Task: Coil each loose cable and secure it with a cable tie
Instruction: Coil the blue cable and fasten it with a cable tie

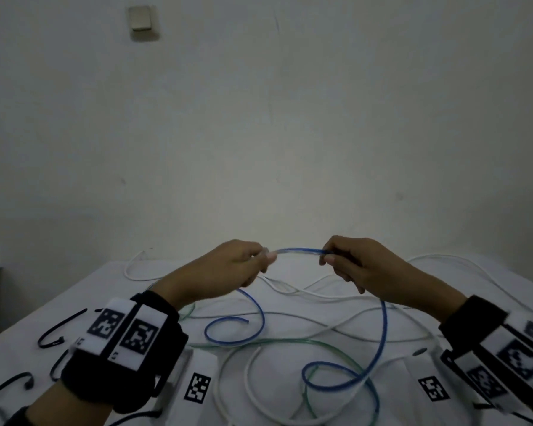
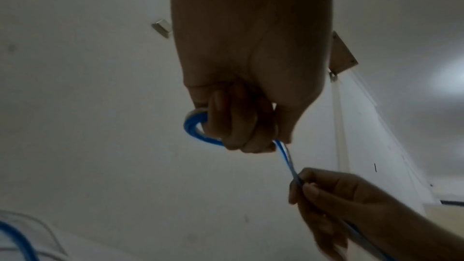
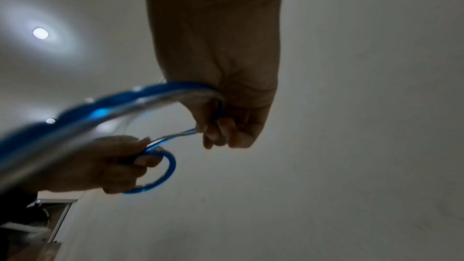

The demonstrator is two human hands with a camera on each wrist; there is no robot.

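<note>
Hands hold the blue cable (image 1: 299, 251) above the bench (image 1: 111, 290): left hand (image 1: 228, 269) fingers clasp a small starting loop, right hand (image 1: 357, 265) pinches the run beside it. Feed even, same-sized turns, keeping tension light.

- The blue cable (image 1: 299, 251) is thin and glossy; a short stretch arches in the air above the table (image 1: 111, 281), and the rest drops onto it in loose open loops.
- White cables (image 1: 290, 290) sprawl uncoiled across the table, crossing the blue one.
- A pale green cable (image 1: 259, 342) lies slack on the table among them.
- Black cable ties (image 1: 51, 336), curved and unfastened, lie on the table's left part.
</note>
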